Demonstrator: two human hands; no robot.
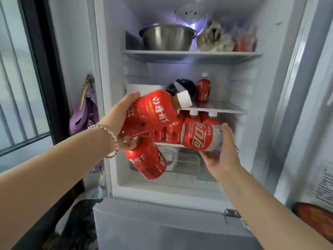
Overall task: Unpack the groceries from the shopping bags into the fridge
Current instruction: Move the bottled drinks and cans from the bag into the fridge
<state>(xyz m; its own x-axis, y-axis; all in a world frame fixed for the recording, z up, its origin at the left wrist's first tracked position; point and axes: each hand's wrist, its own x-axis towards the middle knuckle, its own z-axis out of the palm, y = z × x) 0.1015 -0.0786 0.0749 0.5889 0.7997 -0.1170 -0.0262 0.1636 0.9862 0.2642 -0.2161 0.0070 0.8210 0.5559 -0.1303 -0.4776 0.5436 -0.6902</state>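
a single head-worn wide-angle camera faces forward and slightly down, close into the open white fridge [266,91], edges blurred, perhaps lens-bowed.

A home kitchen, it seems: a household fridge [111,69] stands open, a steel pot [167,37] and bagged food [216,38] at 12 o'clock on its top shelf, drink bottles [203,89] below. At 9 o'clock, a barred window [18,87] and a hanging purple bag [86,109].

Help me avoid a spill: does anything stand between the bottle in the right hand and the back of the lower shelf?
Yes. Upright red bottles stand on the lower shelf, directly behind the red-and-white bottle that the right hand holds sideways at the shelf's front edge. Their white caps nearly reach the middle shelf.
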